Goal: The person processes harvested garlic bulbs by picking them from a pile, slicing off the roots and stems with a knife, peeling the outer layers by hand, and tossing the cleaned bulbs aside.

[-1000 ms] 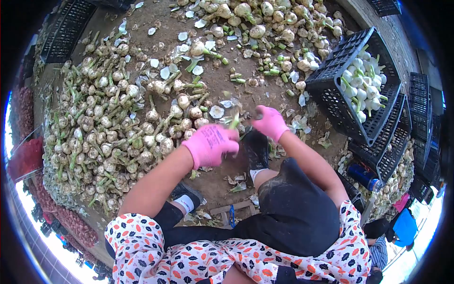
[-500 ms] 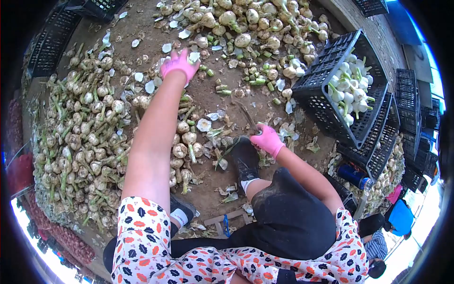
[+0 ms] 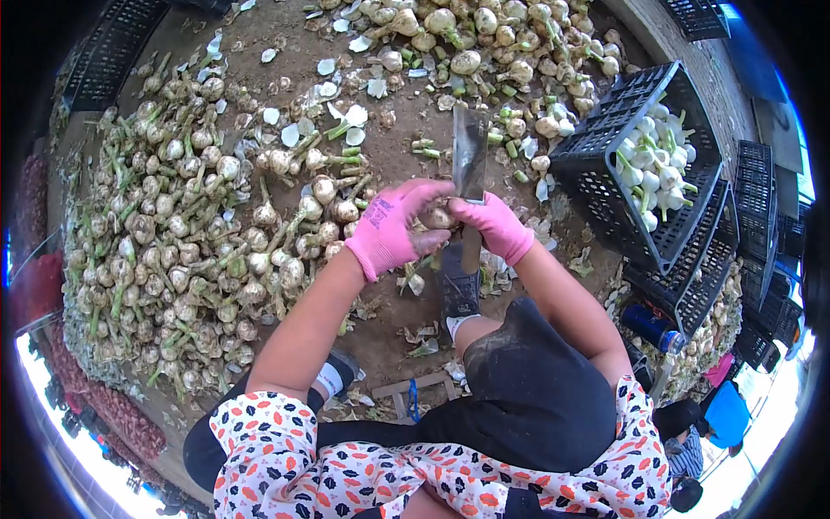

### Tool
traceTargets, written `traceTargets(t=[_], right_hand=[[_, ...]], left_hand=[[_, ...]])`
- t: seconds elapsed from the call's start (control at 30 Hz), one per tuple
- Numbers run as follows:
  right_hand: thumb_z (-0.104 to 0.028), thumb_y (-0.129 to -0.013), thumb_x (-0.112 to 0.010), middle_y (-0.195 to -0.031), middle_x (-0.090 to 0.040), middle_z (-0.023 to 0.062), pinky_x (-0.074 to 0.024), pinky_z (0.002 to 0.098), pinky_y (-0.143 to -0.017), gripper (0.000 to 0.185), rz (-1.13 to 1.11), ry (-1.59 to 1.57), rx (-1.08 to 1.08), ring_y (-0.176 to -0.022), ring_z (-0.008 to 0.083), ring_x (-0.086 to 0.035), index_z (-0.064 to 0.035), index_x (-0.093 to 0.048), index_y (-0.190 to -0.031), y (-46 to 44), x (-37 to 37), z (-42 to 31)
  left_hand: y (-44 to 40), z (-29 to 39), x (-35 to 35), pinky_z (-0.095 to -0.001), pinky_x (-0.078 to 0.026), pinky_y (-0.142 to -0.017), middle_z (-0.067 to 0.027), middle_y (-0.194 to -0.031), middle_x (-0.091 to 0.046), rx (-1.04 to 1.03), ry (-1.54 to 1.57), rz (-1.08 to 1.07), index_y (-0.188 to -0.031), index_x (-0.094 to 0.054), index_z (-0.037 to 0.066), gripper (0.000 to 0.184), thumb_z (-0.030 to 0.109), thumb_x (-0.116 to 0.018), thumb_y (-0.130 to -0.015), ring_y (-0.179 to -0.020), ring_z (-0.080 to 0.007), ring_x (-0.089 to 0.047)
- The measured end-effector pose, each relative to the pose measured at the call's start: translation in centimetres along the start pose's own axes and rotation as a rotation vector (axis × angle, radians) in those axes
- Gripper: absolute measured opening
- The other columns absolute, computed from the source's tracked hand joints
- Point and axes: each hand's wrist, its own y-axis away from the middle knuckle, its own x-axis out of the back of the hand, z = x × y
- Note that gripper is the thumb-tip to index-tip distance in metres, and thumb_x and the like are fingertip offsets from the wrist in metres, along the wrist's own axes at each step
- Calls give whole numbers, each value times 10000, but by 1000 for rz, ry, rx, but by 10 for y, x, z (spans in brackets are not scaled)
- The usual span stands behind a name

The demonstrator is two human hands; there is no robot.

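Note:
In a pink glove, my left hand point(image 3: 398, 227) is closed around a garlic bulb point(image 3: 438, 216) in front of my knees. My right hand point(image 3: 497, 228), also gloved in pink, grips a knife; its wide dark blade point(image 3: 469, 151) points away from me and the handle point(image 3: 470, 251) shows below the hand. The thumb side of the right hand meets the bulb, though the exact contact is hidden. To the left lies a large heap of untrimmed garlic point(image 3: 164, 259) with stalks. Loose bulbs point(image 3: 324, 189) and cut stems point(image 3: 424, 149) are scattered beyond my hands.
A tilted black crate point(image 3: 596, 195) at the right holds cleaned white garlic point(image 3: 653, 164). Another garlic pile point(image 3: 519, 35) lies at the far side. A blue can point(image 3: 650, 327) is beside my right knee. Stacked crates point(image 3: 754, 199) stand further right; a person point(image 3: 726, 411) is behind them.
My left hand has come back from the far garlic toward me and now holds a bulb. My right hand has raised the knife, which has turned upright beside the bulb.

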Motion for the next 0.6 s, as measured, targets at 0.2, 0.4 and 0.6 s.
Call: traceTargets(t=[0.2, 0.4, 0.6], right_hand=[[-218, -789, -779, -997, -662, 31, -498, 271, -788, 394, 50, 61, 84, -877, 121, -619, -29, -627, -1100, 16, -21, 5], [-156, -797, -750, -1007, -668, 23, -485, 265, -824, 323, 21, 474, 181, -901, 91, -600, -15, -634, -1063, 12, -3, 11], [-250, -789, -714, -814, -671, 79, -500, 319, -654, 230, 177, 972, 131, -797, 182, -667, -67, -621, -893, 24, -7, 0]], left_hand=[[34, 4, -29, -308, -486, -922, -113, -1211, -563, 527, 713, 104, -1390, -393, 93, 806, 27, -764, -677, -1039, -216, -595], [51, -8, -37, -230, -489, -536, -33, -925, -657, 748, 721, 123, -1308, -420, 83, 618, 9, -689, -757, -737, -91, -653], [49, 7, -31, -304, -540, -704, -52, -996, -666, 343, 392, 414, -1233, -473, 95, 471, 98, -702, -822, -832, -210, -686]])
